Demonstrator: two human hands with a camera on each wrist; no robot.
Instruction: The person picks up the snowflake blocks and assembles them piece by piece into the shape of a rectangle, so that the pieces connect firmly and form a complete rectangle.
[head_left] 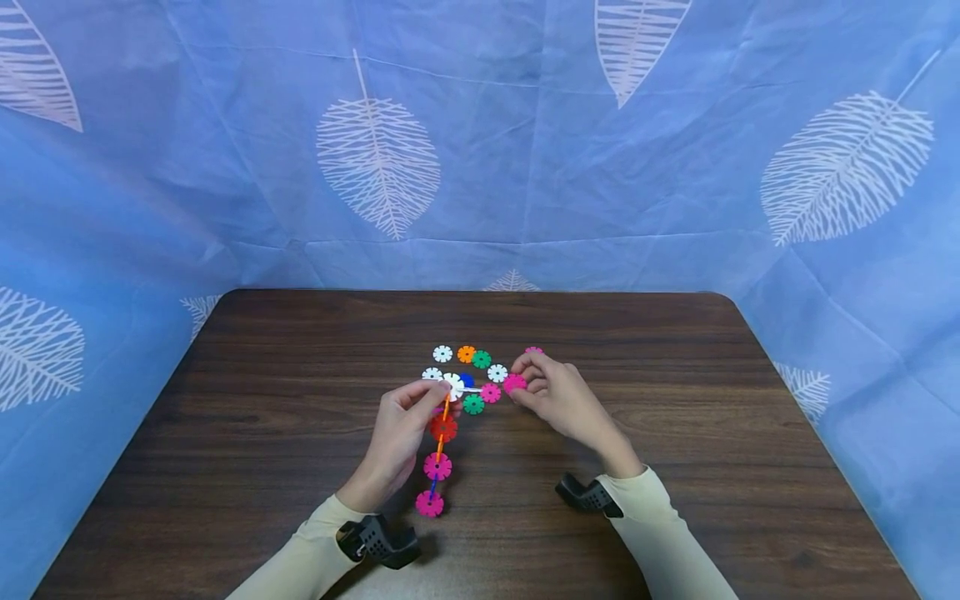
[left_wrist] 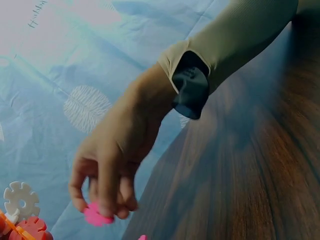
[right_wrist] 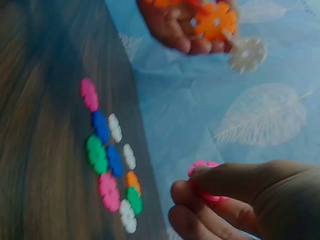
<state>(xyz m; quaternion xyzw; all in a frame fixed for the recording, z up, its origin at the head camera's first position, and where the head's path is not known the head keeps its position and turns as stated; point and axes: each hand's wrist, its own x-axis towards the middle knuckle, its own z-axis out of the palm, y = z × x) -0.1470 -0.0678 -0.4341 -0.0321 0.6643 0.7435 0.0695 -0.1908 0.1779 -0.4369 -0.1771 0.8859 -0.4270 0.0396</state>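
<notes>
My left hand (head_left: 397, 429) pinches a chain of slotted plastic flower discs near its upper end, by a white disc (head_left: 453, 386). Down from there run a red disc (head_left: 444, 428) and pink ones, with orange and blue discs seen edge-on between them. In the right wrist view, an orange disc (right_wrist: 215, 22) of the chain shows beside the left fingers. Apart from the chain, my right hand (head_left: 562, 400) holds a single pink disc (head_left: 515, 383) between thumb and fingers. That pink disc (left_wrist: 96, 215) hangs below the right fingertips in the left wrist view.
Several loose discs lie on the dark wooden table (head_left: 300, 375) around and beyond the hands, among them an orange disc (head_left: 467, 354), a green disc (head_left: 473, 404) and a blue disc (right_wrist: 100, 126). Behind the table hangs a blue cloth (head_left: 480, 167) with white leaf prints.
</notes>
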